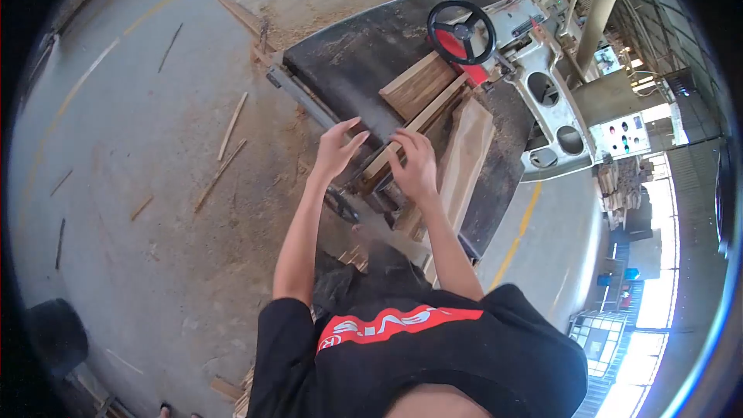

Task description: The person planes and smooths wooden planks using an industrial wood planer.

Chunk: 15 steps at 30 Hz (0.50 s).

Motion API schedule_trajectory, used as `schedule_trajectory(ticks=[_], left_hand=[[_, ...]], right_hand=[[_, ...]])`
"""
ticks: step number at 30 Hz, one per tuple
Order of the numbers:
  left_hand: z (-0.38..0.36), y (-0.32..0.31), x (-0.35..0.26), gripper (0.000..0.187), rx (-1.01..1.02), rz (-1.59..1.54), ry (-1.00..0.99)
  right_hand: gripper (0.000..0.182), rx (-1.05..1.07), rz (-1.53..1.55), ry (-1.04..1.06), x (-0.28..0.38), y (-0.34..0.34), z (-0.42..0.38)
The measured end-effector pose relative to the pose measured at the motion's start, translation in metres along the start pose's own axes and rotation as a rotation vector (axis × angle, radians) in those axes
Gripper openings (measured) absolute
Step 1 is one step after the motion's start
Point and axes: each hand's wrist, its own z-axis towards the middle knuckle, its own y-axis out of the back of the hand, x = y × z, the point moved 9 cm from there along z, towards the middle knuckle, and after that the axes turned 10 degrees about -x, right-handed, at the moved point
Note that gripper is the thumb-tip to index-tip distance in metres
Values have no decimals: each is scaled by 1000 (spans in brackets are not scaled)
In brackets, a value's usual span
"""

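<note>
My left hand (339,150) hovers at the front edge of the dark machine table (364,62), thumb and fingers spread with nothing between them. Just right of it is my right hand (416,162), its bent fingers apart and right at a long narrow wood strip (426,118). That strip runs away from me toward the handwheel. A wide brown board (422,87) lies against its far left side. To the right of the strip rests a pale long plank (468,147), partly covered by my right forearm.
A black handwheel (462,31) with a red part beneath stands at the table's far end, beside a pale metal machine frame (546,93). A control panel (625,137) is farther right. Several wood offcuts (220,176) and sawdust lie on the left floor. Behind is a sawdust-covered surface (325,0).
</note>
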Motion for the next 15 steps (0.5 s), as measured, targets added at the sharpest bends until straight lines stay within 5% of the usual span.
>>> schedule_trajectory(ticks=[4,9,10,11,12,14,15], left_hand=[[-142,116,83,49,-394,-171,225],[-469,284,208,70,-374,826,963],[-533,305,194,69,-460,923,1161],[-598,316,174,68,-546,990,1385],[-648,320,173,68,-833,869,1492],[-771,313,162,68,-1378,635,1655],[-781,294,135,60,-1632,412,1440]], right_hand=[[40,230,136,85,15,-75,27],[58,621,4,83,-9,-140,39],[62,833,-19,19,-28,-166,33],[67,778,-31,143,-23,-169,35],[70,992,-20,100,-10,-174,39],[57,935,258,38,-29,-217,62],[47,996,290,201,68,-163,89]])
